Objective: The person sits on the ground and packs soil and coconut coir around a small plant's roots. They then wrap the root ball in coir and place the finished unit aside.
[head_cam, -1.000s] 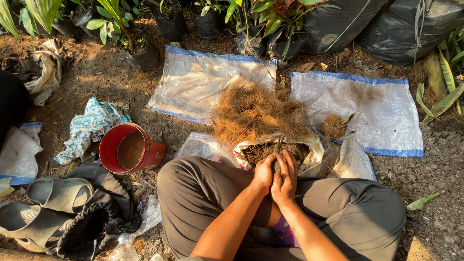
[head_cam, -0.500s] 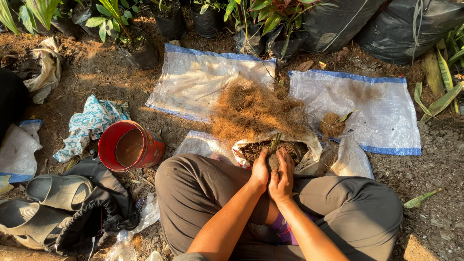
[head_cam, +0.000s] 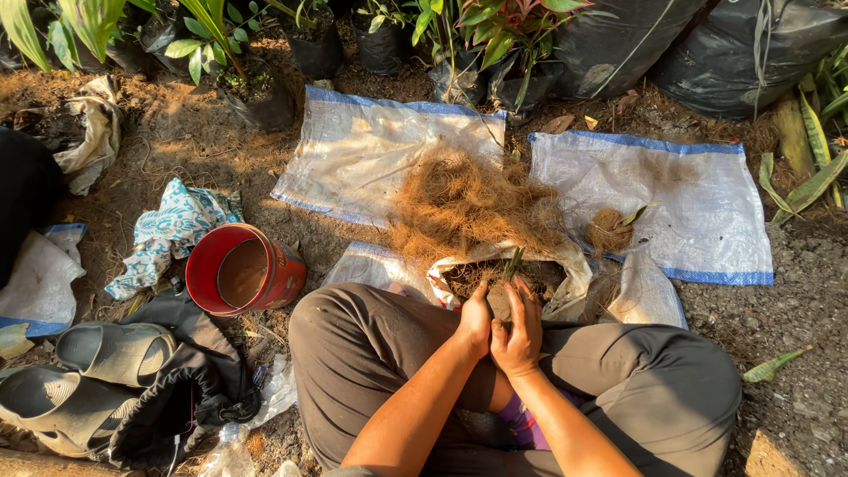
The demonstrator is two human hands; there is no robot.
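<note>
A person sat cross-legged on bare soil. Their left hand (head_cam: 475,320) and right hand (head_cam: 521,331) were pressed together, fingers closed around a clump of soil (head_cam: 500,300) with a small green shoot (head_cam: 511,263) sticking up from it. The clump sat just above an open white sack (head_cam: 565,265) at twelve o'clock from the hands. A heap of brown fibre (head_cam: 464,208) lay beyond it. A red bucket (head_cam: 243,272) stood at nine o'clock, grey sandals (head_cam: 110,352) at eight o'clock.
</note>
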